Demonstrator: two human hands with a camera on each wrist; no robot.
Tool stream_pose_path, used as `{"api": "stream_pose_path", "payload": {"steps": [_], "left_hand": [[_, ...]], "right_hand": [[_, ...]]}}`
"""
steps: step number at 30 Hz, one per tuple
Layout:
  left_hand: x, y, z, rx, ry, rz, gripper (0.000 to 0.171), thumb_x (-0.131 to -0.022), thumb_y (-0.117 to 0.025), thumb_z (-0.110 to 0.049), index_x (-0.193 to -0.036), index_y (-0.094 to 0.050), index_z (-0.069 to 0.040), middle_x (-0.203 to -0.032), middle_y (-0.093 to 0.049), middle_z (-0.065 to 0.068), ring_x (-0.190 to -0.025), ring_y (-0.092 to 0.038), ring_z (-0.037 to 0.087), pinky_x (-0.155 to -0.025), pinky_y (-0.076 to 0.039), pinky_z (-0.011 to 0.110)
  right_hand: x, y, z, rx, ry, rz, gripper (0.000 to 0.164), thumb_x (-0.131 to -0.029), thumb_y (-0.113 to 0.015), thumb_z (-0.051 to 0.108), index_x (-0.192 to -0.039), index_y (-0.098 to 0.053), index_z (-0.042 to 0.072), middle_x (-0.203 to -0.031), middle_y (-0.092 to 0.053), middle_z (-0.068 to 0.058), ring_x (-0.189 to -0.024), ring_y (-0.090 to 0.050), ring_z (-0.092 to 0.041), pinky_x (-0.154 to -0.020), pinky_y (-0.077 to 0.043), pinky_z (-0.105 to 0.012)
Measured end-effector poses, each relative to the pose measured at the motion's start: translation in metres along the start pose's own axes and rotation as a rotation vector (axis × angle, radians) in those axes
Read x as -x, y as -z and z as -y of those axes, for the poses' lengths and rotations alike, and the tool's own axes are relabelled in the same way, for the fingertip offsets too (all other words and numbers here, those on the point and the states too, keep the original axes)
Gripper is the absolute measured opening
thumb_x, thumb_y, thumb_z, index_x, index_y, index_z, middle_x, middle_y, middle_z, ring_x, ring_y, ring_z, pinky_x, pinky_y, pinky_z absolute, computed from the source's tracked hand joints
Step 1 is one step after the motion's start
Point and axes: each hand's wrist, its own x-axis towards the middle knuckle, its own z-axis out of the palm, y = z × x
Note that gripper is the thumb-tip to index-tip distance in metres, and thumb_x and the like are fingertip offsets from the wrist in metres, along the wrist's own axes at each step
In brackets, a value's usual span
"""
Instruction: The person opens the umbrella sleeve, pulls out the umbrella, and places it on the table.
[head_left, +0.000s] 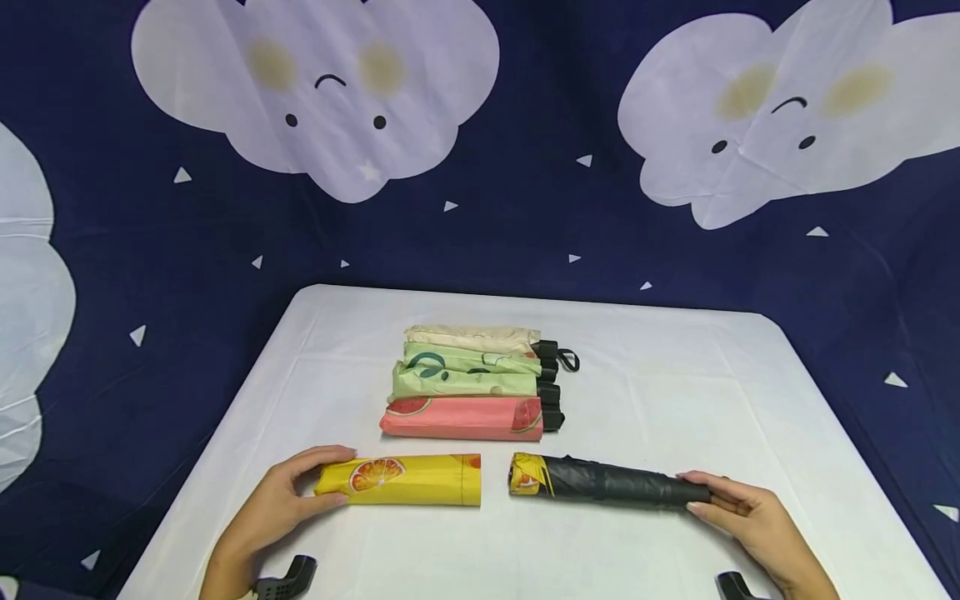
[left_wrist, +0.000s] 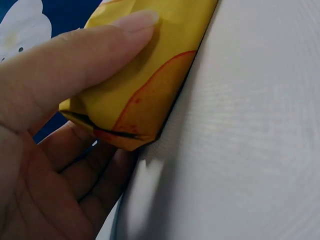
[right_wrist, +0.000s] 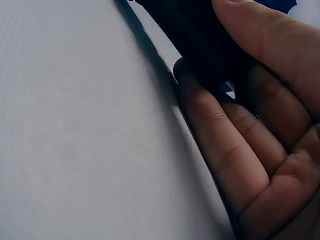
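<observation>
From the head camera, the left hand (head_left: 281, 500) clasps the closed end of a yellow umbrella sleeve (head_left: 401, 480) printed with an orange slice, thumb in front, fingers behind. The right hand (head_left: 742, 508) closes around the far end of a folded black umbrella (head_left: 611, 482), whose yellow-patterned tip faces the sleeve's open mouth across a small gap. Both lie in line along the near edge of the white tablecloth (head_left: 675, 400). It seems best to keep the two on one axis and the folds tight, so the canopy does not snag on the mouth. Behind them, four sleeved umbrellas lie side by side, touching: cream (head_left: 472, 337), two green (head_left: 465, 371) and a pink watermelon one (head_left: 461, 418), handles to the right. A navy backdrop (head_left: 525, 167) with pale smiling clouds hangs behind the table.

In the left wrist view, the thumb (left_wrist: 75, 60) presses on top of the sleeve's sealed end (left_wrist: 135, 95), fingers curled beneath it, just off the cloth.

In the right wrist view, thumb above and fingers (right_wrist: 225, 135) below pinch the dark umbrella (right_wrist: 200, 40) just above the cloth.
</observation>
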Motion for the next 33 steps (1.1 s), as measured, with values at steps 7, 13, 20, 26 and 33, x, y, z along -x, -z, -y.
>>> {"api": "stream_pose_path", "payload": {"steps": [7,13,20,26,33], "left_hand": [[0.001,0.009,-0.019,-0.106,-0.018,0.005,0.066,-0.074,-0.092,-0.039,-0.134,-0.067,-0.024,-0.138,-0.062,-0.009,-0.130,-0.052,0.009,-0.104,-0.034,0.009],[-0.007,0.022,-0.058,-0.184,-0.098,-0.162,0.053,-0.085,-0.086,-0.029,-0.134,-0.067,-0.027,-0.133,-0.064,-0.008,-0.121,-0.055,0.005,-0.099,-0.037,0.008],[-0.041,0.012,-0.081,-0.149,-0.048,-0.286,0.040,-0.095,-0.076,-0.031,-0.129,-0.069,-0.013,-0.127,-0.069,0.001,-0.116,-0.063,0.015,-0.098,-0.050,0.019],[-0.066,-0.013,-0.072,-0.059,0.188,-0.201,0.064,-0.092,-0.075,-0.049,-0.142,-0.060,-0.012,-0.139,-0.062,0.011,-0.124,-0.062,0.030,-0.101,-0.052,0.049],[-0.074,-0.028,-0.060,-0.045,0.249,-0.160,0.061,-0.090,-0.080,-0.039,-0.141,-0.061,-0.012,-0.136,-0.065,0.012,-0.119,-0.065,0.030,-0.105,-0.048,0.053]], "right_hand": [[0.011,0.015,0.016,0.170,0.010,-0.009,0.042,-0.095,-0.075,0.020,-0.136,-0.067,0.013,-0.134,-0.067,-0.006,-0.119,-0.061,0.000,-0.089,-0.052,-0.014],[0.012,0.038,0.055,0.499,0.018,-0.257,0.039,-0.090,-0.081,0.031,-0.125,-0.075,0.016,-0.115,-0.075,-0.009,-0.091,-0.060,0.016,-0.071,-0.045,-0.003],[-0.035,-0.002,0.116,0.442,0.191,-0.409,0.028,-0.093,-0.078,0.022,-0.120,-0.077,0.013,-0.106,-0.077,-0.009,-0.088,-0.062,0.017,-0.071,-0.048,-0.004],[-0.082,-0.087,0.120,0.310,0.167,-0.250,0.035,-0.093,-0.079,0.019,-0.126,-0.074,0.012,-0.113,-0.075,-0.010,-0.093,-0.075,-0.016,-0.078,-0.056,-0.017],[-0.105,-0.130,0.114,0.321,0.036,-0.138,0.038,-0.095,-0.075,0.023,-0.127,-0.072,0.004,-0.120,-0.073,-0.013,-0.098,-0.075,-0.026,-0.083,-0.060,-0.045]]}}
